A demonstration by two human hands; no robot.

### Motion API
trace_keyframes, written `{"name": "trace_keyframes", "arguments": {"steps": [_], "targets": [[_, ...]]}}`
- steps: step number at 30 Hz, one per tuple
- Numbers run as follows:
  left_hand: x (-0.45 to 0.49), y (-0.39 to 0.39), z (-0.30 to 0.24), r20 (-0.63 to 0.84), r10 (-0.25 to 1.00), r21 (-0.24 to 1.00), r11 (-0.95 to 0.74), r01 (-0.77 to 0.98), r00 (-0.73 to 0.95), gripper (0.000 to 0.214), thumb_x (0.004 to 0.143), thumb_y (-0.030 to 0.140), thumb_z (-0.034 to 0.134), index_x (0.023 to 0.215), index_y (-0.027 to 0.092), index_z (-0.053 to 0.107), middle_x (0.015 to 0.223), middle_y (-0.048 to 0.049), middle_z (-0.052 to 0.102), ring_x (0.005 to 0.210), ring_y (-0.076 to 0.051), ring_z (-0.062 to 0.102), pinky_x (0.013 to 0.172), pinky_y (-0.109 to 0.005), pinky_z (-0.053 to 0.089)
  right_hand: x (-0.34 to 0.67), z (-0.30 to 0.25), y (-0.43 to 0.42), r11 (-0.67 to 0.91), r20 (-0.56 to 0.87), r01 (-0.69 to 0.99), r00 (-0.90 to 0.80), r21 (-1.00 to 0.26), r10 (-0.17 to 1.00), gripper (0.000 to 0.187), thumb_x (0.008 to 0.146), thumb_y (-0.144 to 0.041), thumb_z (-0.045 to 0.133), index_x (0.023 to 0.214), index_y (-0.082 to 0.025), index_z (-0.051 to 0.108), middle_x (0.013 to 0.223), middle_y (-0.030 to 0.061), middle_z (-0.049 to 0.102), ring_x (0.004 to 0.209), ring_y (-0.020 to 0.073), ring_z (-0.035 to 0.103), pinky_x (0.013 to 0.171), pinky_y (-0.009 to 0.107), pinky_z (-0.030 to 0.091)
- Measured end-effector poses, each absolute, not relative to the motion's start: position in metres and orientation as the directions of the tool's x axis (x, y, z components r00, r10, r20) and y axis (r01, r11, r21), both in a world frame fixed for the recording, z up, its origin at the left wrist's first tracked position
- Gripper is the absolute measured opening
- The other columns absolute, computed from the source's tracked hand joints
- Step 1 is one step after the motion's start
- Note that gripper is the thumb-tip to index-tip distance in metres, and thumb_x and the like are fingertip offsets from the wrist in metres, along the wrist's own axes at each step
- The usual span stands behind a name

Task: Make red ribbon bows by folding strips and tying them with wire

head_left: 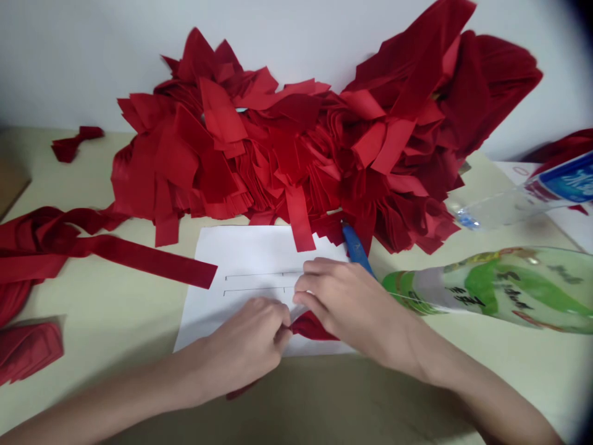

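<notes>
In the middle of the table, my left hand (pixel 262 330) pinches a red ribbon strip (pixel 315 327) at a gathered, narrow spot. One end of the strip spreads out under my right hand (pixel 336 303), and another red end shows below my left wrist. The fingers of my right hand are closed just above the pinched spot; what they hold is too fine to make out. Both hands are over a white paper sheet (pixel 245 247) with ruled black lines. A blue pen-like tool (pixel 356 247) lies beyond my right hand.
A large heap of cut red ribbon pieces (pixel 278 148) stands along the wall. Longer red ribbons (pixel 148 259) lie at left, near a small tied red bow (pixel 76 142). At right lie a green-and-clear bottle (pixel 491 287) and a clear bottle with a blue label (pixel 565 179).
</notes>
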State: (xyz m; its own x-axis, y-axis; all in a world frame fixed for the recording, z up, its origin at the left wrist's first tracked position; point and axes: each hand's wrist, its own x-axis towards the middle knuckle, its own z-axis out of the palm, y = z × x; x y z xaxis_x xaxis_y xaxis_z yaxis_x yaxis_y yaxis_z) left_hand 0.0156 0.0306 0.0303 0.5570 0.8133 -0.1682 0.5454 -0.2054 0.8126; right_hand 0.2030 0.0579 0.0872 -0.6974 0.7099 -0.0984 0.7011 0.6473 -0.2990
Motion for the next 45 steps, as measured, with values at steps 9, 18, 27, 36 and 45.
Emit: {"name": "trace_keyframes", "arguments": {"steps": [9,18,27,36,45], "targets": [[0.007,0.083,0.039,-0.397,0.783,0.918,0.345,0.198,0.479,0.008,0.075,0.021,0.061,0.072,0.014,0.065,0.067,-0.0002,0.06,0.066,-0.014,0.053,0.066,-0.026,0.04,0.189,0.101,0.048,0.514,-0.001,0.729,-0.576,-0.453,0.817,0.021,0.088,-0.016,0.045,0.075,-0.017,0.062,0.073,0.001,0.055,0.06,0.0109,0.047,0.056,0.026,0.032],[-0.003,0.094,0.039,-0.413,0.65,0.664,0.694,-0.277,0.638,0.008,0.078,0.017,0.066,0.082,0.01,0.067,0.072,-0.0023,0.061,0.068,-0.009,0.058,0.066,-0.019,0.044,0.206,0.105,0.074,0.295,-0.062,0.625,-0.484,-0.723,0.873,0.015,0.083,-0.017,0.053,0.072,-0.018,0.063,0.065,-0.0033,0.052,0.06,0.0078,0.043,0.058,0.022,0.033],[-0.004,0.091,0.035,-0.316,0.578,0.547,0.759,-0.354,0.752,0.009,0.082,0.015,0.06,0.084,0.009,0.067,0.08,-0.0046,0.064,0.073,-0.014,0.064,0.07,-0.024,0.048,0.215,0.101,0.089,0.155,-0.148,0.548,-0.469,-0.822,0.871,0.014,0.08,-0.016,0.054,0.069,-0.015,0.062,0.064,-0.0027,0.049,0.057,0.0071,0.037,0.054,0.022,0.031],[-0.003,0.089,0.031,-0.25,0.604,0.559,0.728,-0.397,0.757,0.009,0.08,0.016,0.063,0.084,0.009,0.067,0.076,-0.0037,0.063,0.069,-0.013,0.061,0.07,-0.024,0.046,0.212,0.092,0.096,0.042,-0.25,0.518,-0.48,-0.854,0.841,0.015,0.079,-0.022,0.057,0.069,-0.014,0.065,0.062,-0.002,0.05,0.056,0.0077,0.037,0.052,0.023,0.031],[0.002,0.077,0.03,-0.265,0.499,0.588,0.762,-0.272,0.825,0.017,0.076,0.011,0.066,0.089,0.016,0.058,0.074,-0.0043,0.067,0.064,-0.015,0.065,0.062,-0.027,0.048,0.209,0.077,0.1,-0.077,-0.243,0.282,-0.62,-0.956,0.746,0.008,0.075,-0.02,0.061,0.076,-0.013,0.064,0.074,0.0,0.06,0.07,0.0113,0.054,0.065,0.024,0.043]]}}
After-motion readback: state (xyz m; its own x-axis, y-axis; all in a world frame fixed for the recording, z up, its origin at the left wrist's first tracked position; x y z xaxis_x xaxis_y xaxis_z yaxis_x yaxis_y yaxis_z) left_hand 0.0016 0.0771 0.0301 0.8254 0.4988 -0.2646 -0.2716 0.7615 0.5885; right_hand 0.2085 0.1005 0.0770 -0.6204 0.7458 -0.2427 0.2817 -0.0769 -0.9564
